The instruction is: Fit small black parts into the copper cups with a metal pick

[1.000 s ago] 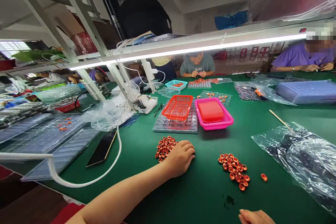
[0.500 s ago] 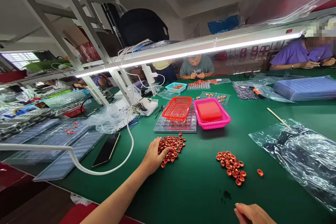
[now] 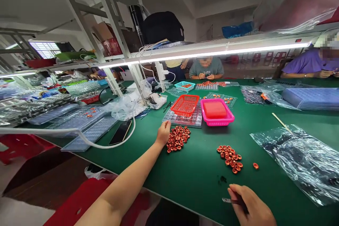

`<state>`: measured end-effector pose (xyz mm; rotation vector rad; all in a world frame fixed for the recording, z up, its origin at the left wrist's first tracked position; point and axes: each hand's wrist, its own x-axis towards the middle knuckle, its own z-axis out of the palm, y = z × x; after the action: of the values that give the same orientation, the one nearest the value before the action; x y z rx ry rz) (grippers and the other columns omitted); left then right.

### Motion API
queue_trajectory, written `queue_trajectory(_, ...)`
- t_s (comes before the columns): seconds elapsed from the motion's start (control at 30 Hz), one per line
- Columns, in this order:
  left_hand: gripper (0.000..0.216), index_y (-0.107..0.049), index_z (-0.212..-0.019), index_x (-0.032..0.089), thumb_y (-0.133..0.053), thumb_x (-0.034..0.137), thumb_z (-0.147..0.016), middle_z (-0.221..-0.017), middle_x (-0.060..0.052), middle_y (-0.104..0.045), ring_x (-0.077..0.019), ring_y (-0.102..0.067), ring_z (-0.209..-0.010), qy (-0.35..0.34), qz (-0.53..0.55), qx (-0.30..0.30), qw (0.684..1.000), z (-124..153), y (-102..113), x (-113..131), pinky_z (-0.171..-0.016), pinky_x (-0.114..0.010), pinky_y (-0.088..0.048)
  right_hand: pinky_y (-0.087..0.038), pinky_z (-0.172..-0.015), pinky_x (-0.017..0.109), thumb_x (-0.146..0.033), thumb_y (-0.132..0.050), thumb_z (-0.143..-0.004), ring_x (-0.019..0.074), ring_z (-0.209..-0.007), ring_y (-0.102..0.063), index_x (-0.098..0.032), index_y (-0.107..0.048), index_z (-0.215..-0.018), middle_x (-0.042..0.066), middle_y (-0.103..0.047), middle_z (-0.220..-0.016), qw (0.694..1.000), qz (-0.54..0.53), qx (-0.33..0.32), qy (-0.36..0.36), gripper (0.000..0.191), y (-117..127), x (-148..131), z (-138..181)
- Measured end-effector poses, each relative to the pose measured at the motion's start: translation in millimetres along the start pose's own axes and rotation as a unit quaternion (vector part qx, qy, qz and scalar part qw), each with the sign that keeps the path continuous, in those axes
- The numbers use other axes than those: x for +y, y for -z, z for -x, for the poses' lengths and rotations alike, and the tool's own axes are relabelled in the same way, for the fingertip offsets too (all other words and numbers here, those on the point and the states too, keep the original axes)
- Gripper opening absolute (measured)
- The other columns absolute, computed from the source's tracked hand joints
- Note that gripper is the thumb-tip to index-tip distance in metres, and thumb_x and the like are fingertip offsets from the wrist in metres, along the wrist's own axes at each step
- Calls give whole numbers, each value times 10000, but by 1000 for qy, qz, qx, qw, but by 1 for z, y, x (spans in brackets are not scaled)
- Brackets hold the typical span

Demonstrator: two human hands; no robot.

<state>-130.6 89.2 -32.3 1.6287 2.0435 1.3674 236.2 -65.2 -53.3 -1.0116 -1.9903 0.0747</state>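
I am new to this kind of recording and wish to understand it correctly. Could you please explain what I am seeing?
There is no machine here: a person works with two bare hands, seen from a camera worn on that person's own head, looking forward and down.

On the green table lie a larger pile and a smaller pile of shiny orange pieces, plus one loose piece. Behind are a red-orange basket and a pink tray with a red block.

The left hand is at the larger pile's left edge; I cannot tell whether it grips anything. The right hand holds a dark slim object. Other people sit across the table.
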Motion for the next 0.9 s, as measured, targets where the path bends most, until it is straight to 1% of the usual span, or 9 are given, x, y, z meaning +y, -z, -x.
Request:
queue_trajectory(0.07, 293, -553, -1167, 141, -547, 310, -928, -1156, -92, -585, -216, -603, -988, 32, 9, 38, 999, -1, 3, 6, -842, -418, -524, -518, -612, 233, -293, -478, -932, 147, -634, -636, -212, -591, -938, 25, -644, -765, 1000, 2, 15, -8, 139, 1, -5, -1)
queue_trajectory(0.17, 291, -552, -1168, 143, -548, 307, -927, -1159, -92, -582, -215, -602, -986, 50, 28, 70, 996, 4, 7, 23, -837, -414, -526, -516, -630, 262, -249, -467, -922, 166, -674, -632, -207, -581, -940, 35, -638, -784, 999, -13, -11, -33, 123, 1, -10, -1)
queue_trajectory(0.4, 306, -542, -1175, 138, -521, 331, -938, -1152, -97, -586, -221, -600, -998, -16, 34, 55, 998, 37, 23, 49, -857, -429, -513, -509, -618, 268, -217, -419, -918, 168, -684, -619, -202, -572, -909, 37, -624, -779, 997, -6, -11, -75, 154, 2, -8, -1)
queue_trajectory(0.47, 298, -539, -1162, 134, -410, 328, -975, -1116, -110, -609, -226, -600, -1016, -52, 24, 16, 998, 57, 24, 55, -898, -435, -494, -519, -648, 267, -225, -418, -923, 170, -738, -634, -194, -569, -956, 49, -635, -832, 994, -9, -4, -105, 158, 3, -7, 0)
queue_trajectory(0.57, 291, -563, -1125, 161, -419, 338, -946, -1086, -103, -648, -218, -627, -993, -131, 24, -118, 984, 87, 19, 70, -896, -377, -514, -531, -691, 258, -256, -425, -930, 167, -794, -650, -201, -567, -1015, 48, -646, -895, 986, -13, 13, -163, 174, 6, -10, 2)
queue_trajectory(0.63, 276, -592, -1123, 204, -522, 333, -889, -1187, -76, -629, -220, -588, -1106, -200, 31, -230, 952, 99, 10, 84, -992, -362, -467, -533, -716, 256, -282, -431, -933, 167, -822, -652, -210, -572, -1038, 48, -647, -941, 978, -14, 34, -207, 189, 9, -13, 2)
queue_trajectory(0.7, 331, -562, -1208, 235, -535, 305, -885, -1326, -69, -548, -219, -513, -1223, -251, 37, -307, 917, 100, -4, 96, -1061, -371, -409, -533, -732, 257, -307, -426, -938, 171, -860, -646, -215, -579, -1057, 57, -639, -999, 970, -9, 49, -239, 214, 16, -13, 0)
queue_trajectory(0.8, 523, -433, -1356, 210, -566, 374, -877, -1442, -116, -423, -252, -405, -1325, -296, 41, -366, 881, 90, -34, 108, -1095, -422, -363, -533, -738, 262, -335, -406, -948, 177, -897, -634, -208, -568, -1118, 76, -616, -1069, 961, 33, 38, -272, 268, 30, 0, -8)
queue_trajectory(0.9, 663, -375, -1391, 148, -575, 482, -855, -1465, -177, -370, -299, -342, -1361, -324, 45, -393, 859, 79, -71, 115, -1104, -462, -332, -531, -756, 297, -323, -414, -940, 191, -894, -630, -175, -546, -1181, 100, -610, -1066, 950, 91, 11, -298, 312, 42, 26, -22)
